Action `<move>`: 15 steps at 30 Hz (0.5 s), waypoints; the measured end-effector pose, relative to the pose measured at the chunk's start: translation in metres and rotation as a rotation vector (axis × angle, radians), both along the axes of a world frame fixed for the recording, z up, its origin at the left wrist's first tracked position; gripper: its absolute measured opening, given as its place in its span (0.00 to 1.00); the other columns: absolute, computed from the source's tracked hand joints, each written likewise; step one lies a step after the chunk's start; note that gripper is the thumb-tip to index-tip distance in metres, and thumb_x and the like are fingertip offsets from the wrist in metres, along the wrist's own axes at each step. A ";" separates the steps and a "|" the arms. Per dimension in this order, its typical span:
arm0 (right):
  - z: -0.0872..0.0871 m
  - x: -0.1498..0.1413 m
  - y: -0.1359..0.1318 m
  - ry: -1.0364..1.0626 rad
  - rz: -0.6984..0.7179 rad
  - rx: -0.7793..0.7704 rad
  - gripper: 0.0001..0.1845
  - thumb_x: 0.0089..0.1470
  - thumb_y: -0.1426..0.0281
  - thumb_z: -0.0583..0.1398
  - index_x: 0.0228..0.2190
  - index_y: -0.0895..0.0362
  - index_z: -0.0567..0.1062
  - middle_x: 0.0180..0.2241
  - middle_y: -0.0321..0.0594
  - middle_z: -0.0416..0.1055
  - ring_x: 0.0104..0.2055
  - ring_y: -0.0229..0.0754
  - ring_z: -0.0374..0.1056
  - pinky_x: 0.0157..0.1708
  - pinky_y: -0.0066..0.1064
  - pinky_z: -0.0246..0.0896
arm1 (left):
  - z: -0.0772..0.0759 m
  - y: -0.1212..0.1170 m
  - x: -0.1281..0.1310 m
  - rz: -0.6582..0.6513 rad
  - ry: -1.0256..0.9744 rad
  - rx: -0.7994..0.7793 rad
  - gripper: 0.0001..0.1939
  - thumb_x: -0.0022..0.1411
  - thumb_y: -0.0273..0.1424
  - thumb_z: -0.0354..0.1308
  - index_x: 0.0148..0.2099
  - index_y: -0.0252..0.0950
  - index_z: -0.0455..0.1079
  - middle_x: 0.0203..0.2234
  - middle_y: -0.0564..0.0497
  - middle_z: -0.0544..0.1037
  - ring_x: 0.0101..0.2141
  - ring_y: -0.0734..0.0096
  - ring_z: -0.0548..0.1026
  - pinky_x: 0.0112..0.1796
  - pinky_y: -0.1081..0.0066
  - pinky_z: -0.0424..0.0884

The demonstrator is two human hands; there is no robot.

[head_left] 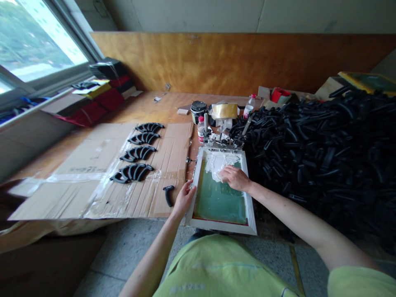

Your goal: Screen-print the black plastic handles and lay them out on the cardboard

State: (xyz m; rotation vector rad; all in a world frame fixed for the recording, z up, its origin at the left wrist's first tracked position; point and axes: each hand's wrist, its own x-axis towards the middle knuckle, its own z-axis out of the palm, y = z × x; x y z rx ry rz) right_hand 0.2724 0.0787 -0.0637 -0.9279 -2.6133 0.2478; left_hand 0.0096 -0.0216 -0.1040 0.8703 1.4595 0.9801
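A screen printing frame with a pale border and green mesh lies in front of me, its far end at a metal clamp. White ink is smeared over the far part of the mesh. My right hand is closed above the ink's near edge, its fingers pinched together; what they hold is hidden. At the frame's left edge, my left hand grips the border with bent fingers. Just left of that hand, a single curved black plastic handle lies on the cardboard.
Several rows of black handles lie on the cardboard to the left. A large heap of black parts crowds the right side. Behind the frame stand a red-capped bottle, a dark tub and a yellow tape roll.
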 end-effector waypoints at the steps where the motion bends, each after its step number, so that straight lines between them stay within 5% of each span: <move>1: 0.001 -0.001 0.000 0.011 0.005 -0.025 0.10 0.53 0.79 0.57 0.35 0.57 0.76 0.35 0.42 0.73 0.42 0.45 0.67 0.42 0.33 0.60 | 0.002 0.000 0.000 0.002 0.000 0.000 0.36 0.53 0.48 0.61 0.60 0.35 0.64 0.29 0.51 0.78 0.26 0.71 0.74 0.27 0.74 0.67; 5: 0.024 -0.009 0.030 0.071 -0.224 -0.098 0.16 0.52 0.69 0.63 0.45 0.51 0.75 0.38 0.38 0.74 0.39 0.43 0.69 0.39 0.32 0.61 | 0.020 0.000 -0.004 -0.018 -0.002 0.012 0.39 0.52 0.48 0.63 0.62 0.35 0.62 0.27 0.52 0.77 0.25 0.72 0.73 0.26 0.75 0.67; 8: 0.046 -0.001 0.067 0.107 -0.424 -0.077 0.30 0.50 0.67 0.65 0.55 0.46 0.68 0.42 0.38 0.74 0.39 0.43 0.69 0.39 0.32 0.61 | 0.053 0.003 -0.009 -0.027 -0.056 0.038 0.37 0.53 0.49 0.62 0.61 0.36 0.64 0.27 0.52 0.76 0.24 0.73 0.72 0.24 0.76 0.66; 10: 0.054 0.021 0.082 0.185 -0.565 -0.062 0.28 0.52 0.67 0.63 0.56 0.47 0.68 0.41 0.38 0.74 0.38 0.42 0.69 0.40 0.31 0.61 | 0.079 0.010 -0.009 -0.026 -0.090 0.068 0.32 0.55 0.52 0.58 0.54 0.35 0.70 0.26 0.52 0.75 0.24 0.74 0.71 0.23 0.77 0.64; 15: 0.022 0.083 0.064 0.354 -0.937 -0.147 0.12 0.57 0.72 0.55 0.41 0.58 0.74 0.34 0.44 0.75 0.33 0.41 0.68 0.37 0.31 0.61 | 0.134 0.051 0.008 0.044 -0.307 0.381 0.27 0.56 0.52 0.57 0.48 0.38 0.70 0.36 0.50 0.77 0.34 0.70 0.76 0.31 0.74 0.72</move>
